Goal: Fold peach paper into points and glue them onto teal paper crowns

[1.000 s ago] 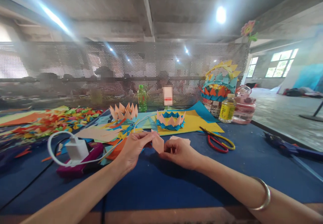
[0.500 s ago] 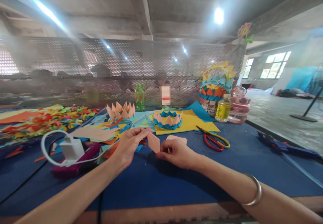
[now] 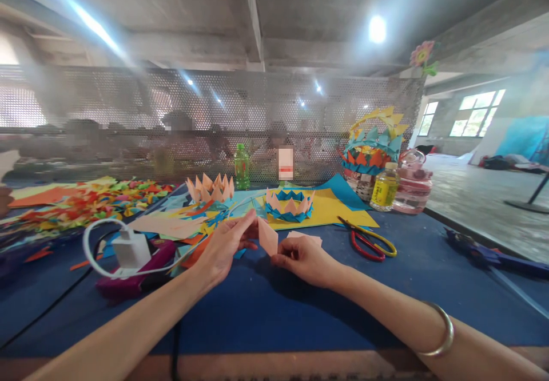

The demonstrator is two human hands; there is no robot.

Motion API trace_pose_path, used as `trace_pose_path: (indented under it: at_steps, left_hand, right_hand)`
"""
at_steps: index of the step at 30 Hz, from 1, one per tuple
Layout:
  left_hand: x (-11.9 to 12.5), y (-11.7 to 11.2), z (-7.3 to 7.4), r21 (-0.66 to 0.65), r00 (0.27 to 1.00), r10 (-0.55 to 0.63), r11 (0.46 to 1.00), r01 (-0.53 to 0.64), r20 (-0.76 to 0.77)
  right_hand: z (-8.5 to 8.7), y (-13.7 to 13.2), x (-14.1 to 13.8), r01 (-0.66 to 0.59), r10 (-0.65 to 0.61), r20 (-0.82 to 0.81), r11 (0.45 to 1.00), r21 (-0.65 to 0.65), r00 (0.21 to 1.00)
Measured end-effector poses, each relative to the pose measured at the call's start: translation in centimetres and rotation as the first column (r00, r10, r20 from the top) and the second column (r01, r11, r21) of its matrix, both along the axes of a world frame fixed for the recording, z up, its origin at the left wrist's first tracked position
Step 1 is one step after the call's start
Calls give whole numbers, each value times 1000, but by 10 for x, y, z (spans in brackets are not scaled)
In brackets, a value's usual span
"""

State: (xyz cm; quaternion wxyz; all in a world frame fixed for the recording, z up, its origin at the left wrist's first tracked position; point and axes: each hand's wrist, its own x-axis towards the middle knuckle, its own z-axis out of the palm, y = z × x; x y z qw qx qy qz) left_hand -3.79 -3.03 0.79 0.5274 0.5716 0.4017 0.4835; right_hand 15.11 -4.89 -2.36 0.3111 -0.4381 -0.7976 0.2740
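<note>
A folded piece of pink paper (image 3: 268, 237) is held up between my two hands above the blue table. My left hand (image 3: 229, 241) pinches its upper left edge with thumb and fingers. At its lower right corner, the curled fingers of my right hand (image 3: 303, 260) grip it. Behind my right hand lie more pink paper pieces (image 3: 309, 237), partly covered. Just beyond stands a ring of folded blue and pink paper points (image 3: 289, 206). Farther left is another pointed ring in pink and light blue (image 3: 210, 189).
Red-and-yellow-handled scissors (image 3: 366, 242) lie to the right, with a glue gun (image 3: 493, 255) beyond. A white charger (image 3: 131, 250) sits in a purple power strip (image 3: 114, 284) at left. Bottles (image 3: 385, 187) and a paper basket (image 3: 371, 146) stand at the back right. Colourful folded scraps (image 3: 107, 203) are heaped at left.
The whole view has shifted slightly, so things appear a little farther right. Both hands still hold the pink paper, and my left thumb points higher. A hand has come in at the far left edge.
</note>
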Motion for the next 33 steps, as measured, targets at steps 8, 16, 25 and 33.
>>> trace_pose_path:
  at_steps: [8,16,25,33]
  left_hand:
    - [2,-1,0,52,992,-54,997,60,-112]
    - [3,-3,1,41,988,-54,997,60,-144]
    - [-1,1,-1,13,986,-95,995,97,-140]
    - [-2,0,0,12,976,-139,990,143,-167]
  right_hand:
    - [-4,4,1,15,-15,5,997,71,1000]
    - [-7,3,0,-7,6,16,998,62,1000]
    - [4,-4,-1,59,-71,101,991,118,992]
    - [0,-1,-3,35,-29,-87,997,68,996]
